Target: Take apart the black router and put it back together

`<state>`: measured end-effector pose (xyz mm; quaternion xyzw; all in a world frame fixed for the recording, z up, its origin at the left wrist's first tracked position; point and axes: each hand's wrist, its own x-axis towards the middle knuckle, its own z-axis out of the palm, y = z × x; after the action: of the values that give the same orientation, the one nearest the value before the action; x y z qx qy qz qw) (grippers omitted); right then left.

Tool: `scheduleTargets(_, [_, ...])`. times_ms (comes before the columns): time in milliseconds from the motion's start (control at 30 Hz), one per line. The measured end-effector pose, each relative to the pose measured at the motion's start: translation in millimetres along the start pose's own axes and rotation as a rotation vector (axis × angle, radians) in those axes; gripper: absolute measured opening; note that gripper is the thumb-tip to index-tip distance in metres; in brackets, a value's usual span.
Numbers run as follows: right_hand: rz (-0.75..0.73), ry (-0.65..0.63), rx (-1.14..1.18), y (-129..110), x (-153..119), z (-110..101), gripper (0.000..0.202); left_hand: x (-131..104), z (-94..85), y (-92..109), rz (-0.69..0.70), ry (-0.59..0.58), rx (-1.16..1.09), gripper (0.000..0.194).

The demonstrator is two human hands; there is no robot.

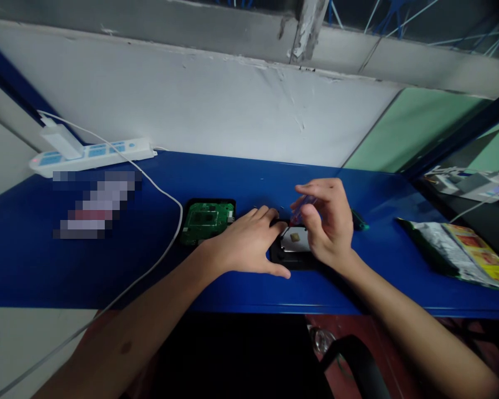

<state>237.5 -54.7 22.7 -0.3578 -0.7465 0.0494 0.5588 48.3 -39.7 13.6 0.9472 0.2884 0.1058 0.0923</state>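
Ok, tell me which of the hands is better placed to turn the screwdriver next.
The right hand, most likely: it holds the screwdriver, tip pointing down at the case. The left hand is spread at the case's left edge, no tool visible.

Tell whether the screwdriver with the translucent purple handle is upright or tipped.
Tipped: the screwdriver slants in the right hand, its shaft running down and leftward in the picture.

No lettering, brand or number is legible on the colourful packet (457, 252) at right, the white power strip (95, 159) at left, or the green circuit board (205, 220) and black casing (289, 259) between them.
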Motion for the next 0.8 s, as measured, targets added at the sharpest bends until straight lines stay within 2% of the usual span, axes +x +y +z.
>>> scheduleTargets(200, [-0.043, 0.034, -0.038, 1.3, -0.9, 0.4, 0.027, -0.1, 0.7, -0.7, 0.021, 0.002, 0.017, 0.089])
scheduleTargets(300, [-0.027, 0.065, 0.017, -2.3, -1.5, 1.6, 0.031, 0.0, 0.5, -1.4, 0.021, 0.011, 0.025, 0.087])
scheduleTargets(500, [-0.017, 0.015, 0.137, -4.8, -1.1, 1.1, 0.031, 0.1, -0.6, -0.6, 0.012, 0.006, 0.016, 0.083])
scheduleTargets(600, [-0.022, 0.019, 0.094, -0.7, -1.4, 0.7, 0.025, 0.2, -0.4, -0.1, 0.009, -0.009, 0.014, 0.085])
scheduleTargets(700, [-0.045, 0.051, 0.01, 1.8, -2.0, 2.1, 0.03, 0.3, 0.5, -0.5, 0.008, -0.01, 0.01, 0.087])
scheduleTargets(800, [-0.049, 0.067, 0.041, 0.3, -2.4, 4.0, 0.037, 0.3, 1.0, -1.2, 0.018, -0.001, 0.016, 0.088])
